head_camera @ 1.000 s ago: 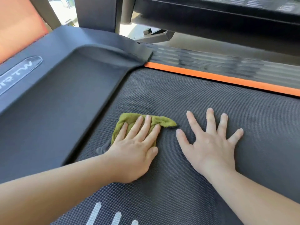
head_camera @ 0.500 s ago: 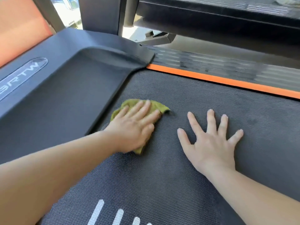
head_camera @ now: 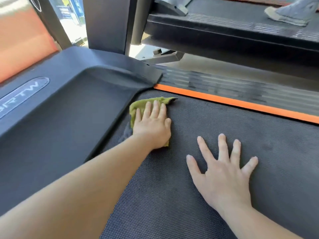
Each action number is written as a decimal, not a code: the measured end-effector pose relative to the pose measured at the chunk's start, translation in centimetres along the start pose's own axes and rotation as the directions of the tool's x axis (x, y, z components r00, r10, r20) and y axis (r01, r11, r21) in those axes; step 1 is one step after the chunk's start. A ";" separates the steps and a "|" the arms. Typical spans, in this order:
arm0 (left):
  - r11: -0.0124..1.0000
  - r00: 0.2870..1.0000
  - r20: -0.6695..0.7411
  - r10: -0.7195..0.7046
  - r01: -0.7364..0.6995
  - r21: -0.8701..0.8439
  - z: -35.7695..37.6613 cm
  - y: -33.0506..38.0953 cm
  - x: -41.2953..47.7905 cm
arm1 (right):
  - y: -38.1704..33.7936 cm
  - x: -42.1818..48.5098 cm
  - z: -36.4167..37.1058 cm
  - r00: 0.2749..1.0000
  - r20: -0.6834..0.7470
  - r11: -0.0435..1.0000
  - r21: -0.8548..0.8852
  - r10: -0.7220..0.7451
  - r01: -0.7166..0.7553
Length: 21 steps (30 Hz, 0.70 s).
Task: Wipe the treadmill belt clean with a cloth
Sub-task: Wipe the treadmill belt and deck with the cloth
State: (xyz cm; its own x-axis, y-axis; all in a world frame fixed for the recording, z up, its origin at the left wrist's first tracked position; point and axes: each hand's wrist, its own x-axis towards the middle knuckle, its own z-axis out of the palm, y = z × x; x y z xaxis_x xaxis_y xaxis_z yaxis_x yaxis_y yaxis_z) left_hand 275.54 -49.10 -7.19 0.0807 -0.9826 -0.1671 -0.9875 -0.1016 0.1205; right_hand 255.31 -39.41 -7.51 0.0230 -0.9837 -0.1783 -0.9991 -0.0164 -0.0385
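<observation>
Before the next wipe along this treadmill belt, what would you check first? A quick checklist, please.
1. Cloth under left hand: ok, straight fingers press it flat.
2. Cloth on the belt: ok, in its corner next to the dark hood.
3. Right hand clear of the cloth: ok, spread flat on the belt, apart from it.
4. Belt stopped: cannot tell.
5. Belt clean ahead of the cloth: cannot tell.

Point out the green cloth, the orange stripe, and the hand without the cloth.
green cloth (head_camera: 140,102), head view, bare fold at its far edge.
orange stripe (head_camera: 224,100), head view, middle of its visible length.
right hand (head_camera: 224,180), head view, back of the hand.
</observation>
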 end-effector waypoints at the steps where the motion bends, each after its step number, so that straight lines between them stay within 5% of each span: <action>1: 0.996 0.996 0.017 0.087 -0.087 -0.001 0.4 1.0 -0.8 | 0.0 0.0 0.0 1.000 0.005 1.000 -0.004 0.001 -0.001; 4: 0.913 0.910 0.104 0.401 -0.406 0.031 -0.3 -1.4 -1.1 | -0.1 0.0 0.0 1.000 0.014 1.000 -0.004 -0.005 0.005; 5: 0.918 0.913 0.118 0.390 -0.395 0.027 -0.9 -2.9 0.2 | 0.0 0.1 0.0 1.000 0.018 1.000 0.001 -0.005 0.005; 8: 0.998 0.998 0.017 0.059 -0.060 0.028 -1.6 -4.2 2.4 | 0.0 0.0 -0.1 1.000 0.023 1.000 0.010 -0.008 0.008; 10: 0.999 0.998 -0.047 0.037 -0.036 0.029 -0.4 -1.2 1.6 | 0.0 0.0 -0.1 1.000 0.018 1.000 0.005 0.000 -0.001; 15: 0.826 0.836 0.091 0.541 -0.548 0.133 -0.3 -1.4 -1.5 | -0.2 0.1 -0.3 0.999 0.039 1.000 0.007 0.018 -0.018; 17: 0.890 0.897 0.110 0.428 -0.440 0.118 -1.2 -3.6 1.0 | -0.2 0.0 -0.4 0.999 0.051 1.000 0.021 0.013 -0.014; 19: 0.989 0.991 0.040 0.130 -0.132 0.070 -1.7 -4.2 3.3 | -0.2 -0.1 -0.4 0.999 0.053 1.000 0.026 0.011 -0.013; 21: 0.999 1.000 -0.023 -0.016 0.017 0.029 -1.1 -2.5 4.3 | -0.3 0.0 -0.4 0.999 0.043 1.000 0.016 0.007 -0.008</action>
State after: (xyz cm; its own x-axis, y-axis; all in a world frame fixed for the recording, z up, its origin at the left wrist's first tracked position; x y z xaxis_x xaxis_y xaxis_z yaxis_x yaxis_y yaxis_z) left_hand 278.51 -53.22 -7.10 0.0996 -0.9842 -0.1464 -0.9896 -0.1134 0.0890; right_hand 255.57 -39.48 -7.16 0.0174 -0.9751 -0.2210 -0.9986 -0.0059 -0.0527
